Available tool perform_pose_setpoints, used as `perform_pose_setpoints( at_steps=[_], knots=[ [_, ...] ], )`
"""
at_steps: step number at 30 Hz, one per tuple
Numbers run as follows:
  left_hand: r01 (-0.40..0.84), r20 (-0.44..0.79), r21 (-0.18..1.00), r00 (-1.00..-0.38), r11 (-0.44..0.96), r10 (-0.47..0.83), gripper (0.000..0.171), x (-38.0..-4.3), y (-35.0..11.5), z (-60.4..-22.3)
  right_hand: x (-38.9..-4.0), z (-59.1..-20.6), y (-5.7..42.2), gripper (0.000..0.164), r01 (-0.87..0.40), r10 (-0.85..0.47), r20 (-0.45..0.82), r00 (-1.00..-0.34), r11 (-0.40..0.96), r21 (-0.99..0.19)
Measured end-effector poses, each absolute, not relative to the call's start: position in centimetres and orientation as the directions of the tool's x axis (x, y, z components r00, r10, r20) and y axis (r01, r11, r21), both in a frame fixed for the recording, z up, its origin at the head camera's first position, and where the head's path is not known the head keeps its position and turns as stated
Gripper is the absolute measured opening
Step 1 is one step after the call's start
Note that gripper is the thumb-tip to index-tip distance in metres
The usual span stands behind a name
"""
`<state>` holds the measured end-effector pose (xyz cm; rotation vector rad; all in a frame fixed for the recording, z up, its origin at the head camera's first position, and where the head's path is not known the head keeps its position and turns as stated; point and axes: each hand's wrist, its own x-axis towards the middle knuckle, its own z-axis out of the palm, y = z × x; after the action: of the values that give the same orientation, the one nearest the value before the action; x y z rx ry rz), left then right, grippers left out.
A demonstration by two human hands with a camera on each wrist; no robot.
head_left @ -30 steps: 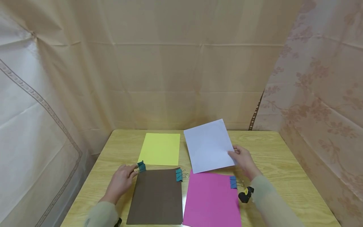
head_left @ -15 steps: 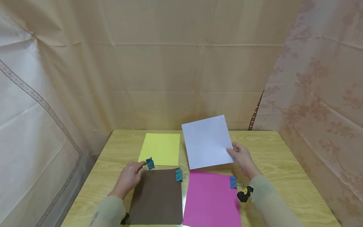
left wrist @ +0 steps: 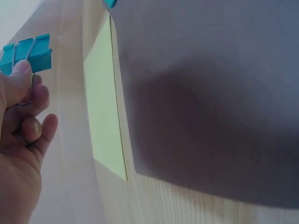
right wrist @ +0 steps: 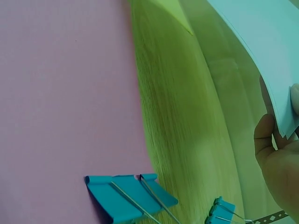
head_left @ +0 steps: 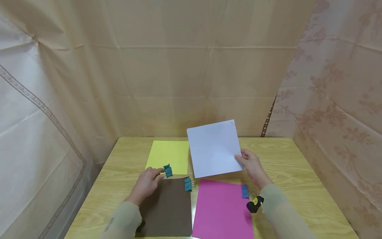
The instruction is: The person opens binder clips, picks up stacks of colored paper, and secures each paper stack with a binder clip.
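Head view: soft, even, moderately bright light; palest area, the curtain (head_left: 27, 126) at left; small white glare on the counter (head_left: 277, 157) between brown sheet (head_left: 171, 205) and magenta sheet (head_left: 222, 209). Left wrist view: hazy, washed-out; broad soft-edged shadow across the brown sheet. Right wrist view: greenish cast, white sheet (right wrist: 268, 42) tinted mint; counter edge bowed.
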<state>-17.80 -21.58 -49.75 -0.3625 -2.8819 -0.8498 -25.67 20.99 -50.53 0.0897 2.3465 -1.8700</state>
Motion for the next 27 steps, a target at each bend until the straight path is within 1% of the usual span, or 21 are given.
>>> perform_pose_setpoints(
  at_steps=[6, 12, 20, 27],
  knots=[
    [0.253, 0.159, 0.550, -0.967, 0.796, 0.198, 0.021, -18.3, -20.9, -49.9, -25.7, -50.7, 20.7, 0.050, 0.105, -0.057, -0.121, -0.991, 0.224, -0.969],
    [0.236, 0.129, 0.576, -0.972, 0.783, 0.198, 0.019, -18.7, -20.4, -50.0, -25.6, -50.8, 20.5, 0.046, 0.085, -0.082, -0.103, -0.991, 0.199, -0.976],
    [0.187, 0.078, 0.642, -0.981, 0.744, 0.180, 0.023, -18.8, -19.8, -49.6, -25.6, -51.0, 20.3, 0.045, 0.085, -0.115, -0.106, -0.988, 0.175, -0.981],
    [0.204, 0.094, 0.675, -0.977, 0.709, 0.192, 0.023, -19.2, -19.3, -49.4, -25.5, -51.1, 20.1, 0.044, 0.086, -0.160, -0.112, -0.981, 0.157, -0.984]
  ],
)
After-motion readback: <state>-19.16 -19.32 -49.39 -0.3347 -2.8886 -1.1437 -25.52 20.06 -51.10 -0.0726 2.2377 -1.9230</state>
